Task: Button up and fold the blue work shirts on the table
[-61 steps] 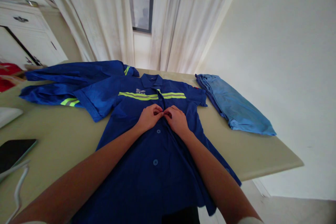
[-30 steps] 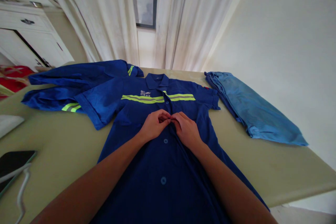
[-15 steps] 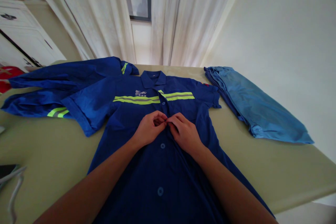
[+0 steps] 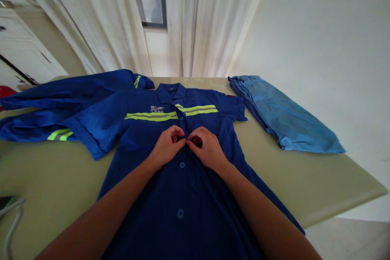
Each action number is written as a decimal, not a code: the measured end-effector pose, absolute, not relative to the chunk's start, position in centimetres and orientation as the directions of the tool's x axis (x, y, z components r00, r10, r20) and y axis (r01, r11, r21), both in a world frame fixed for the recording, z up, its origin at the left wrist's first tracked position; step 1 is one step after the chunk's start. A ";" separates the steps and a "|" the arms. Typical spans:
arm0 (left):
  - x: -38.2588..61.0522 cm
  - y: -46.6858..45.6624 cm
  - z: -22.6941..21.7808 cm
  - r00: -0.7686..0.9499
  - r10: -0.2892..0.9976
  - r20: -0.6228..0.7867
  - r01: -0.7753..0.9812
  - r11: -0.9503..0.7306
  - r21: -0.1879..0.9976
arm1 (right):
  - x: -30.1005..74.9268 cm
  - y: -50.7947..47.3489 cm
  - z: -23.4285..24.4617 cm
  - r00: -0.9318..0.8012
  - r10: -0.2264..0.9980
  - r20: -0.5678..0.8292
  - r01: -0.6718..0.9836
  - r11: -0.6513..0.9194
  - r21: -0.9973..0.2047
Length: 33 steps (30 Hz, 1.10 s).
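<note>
The dark blue work shirt (image 4: pixel 183 187) is lying front-up and flat on the table (image 4: pixel 304 183), its collar (image 4: pixel 170 89) pointing away from the person and its hem hanging over the near edge. Both hands are meeting on its front opening, just below the yellow reflective stripe (image 4: pixel 152 116). The left hand (image 4: pixel 166 146) is curling its fingers tight and pinching one edge of the opening. The right hand (image 4: pixel 209 150) is doing the same on the other edge, so the fingertips are touching. Whether a button is sitting between them is hidden by the knuckles. One button (image 4: pixel 182 165) is showing just below the hands, and another button (image 4: pixel 180 213) is lying nearer the person.

To my eye the main risk is a mismatch. With the cloth bunching slightly under the right hand, an edge could be slipping sideways, so a button might be meeting the wrong hole and skewing the front. A pinch this small could also be losing its hold.

A second blue garment (image 4: pixel 61 101) with reflective stripes is lying to the left, partly under the shirt's sleeve. A folded light blue garment (image 4: pixel 283 118) is resting to the right, apart from the shirt. White curtains (image 4: pixel 198 20) are hanging beyond the table.
</note>
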State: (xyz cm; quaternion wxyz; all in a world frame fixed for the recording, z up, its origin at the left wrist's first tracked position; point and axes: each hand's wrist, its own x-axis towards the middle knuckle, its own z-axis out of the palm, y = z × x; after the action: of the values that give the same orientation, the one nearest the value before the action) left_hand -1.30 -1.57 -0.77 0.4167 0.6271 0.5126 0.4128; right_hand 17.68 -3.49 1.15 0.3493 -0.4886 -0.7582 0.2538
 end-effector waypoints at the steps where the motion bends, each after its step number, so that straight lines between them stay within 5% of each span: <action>1: -1.3 -1.6 -0.7 0.135 0.987 0.090 0.304 -0.128 0.944 | 17.6 -3.4 1.0 -0.262 0.925 0.277 0.559 0.379 -0.738; 20: -1.2 -0.7 -0.7 0.170 0.963 0.207 0.260 -0.247 0.934 | 17.1 -2.3 0.0 -0.188 0.945 0.269 0.712 0.319 -0.625; 33: -0.8 -0.4 -1.7 0.080 0.956 0.283 0.252 -0.294 0.922 | 16.3 -4.0 0.1 -0.206 0.929 0.308 0.857 0.323 -0.402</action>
State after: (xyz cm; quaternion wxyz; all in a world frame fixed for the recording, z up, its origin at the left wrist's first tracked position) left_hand -0.78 -0.36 -1.75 0.3612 0.6398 0.4719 0.4873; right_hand 16.30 -4.02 0.12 0.2522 -0.5775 -0.7732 0.0714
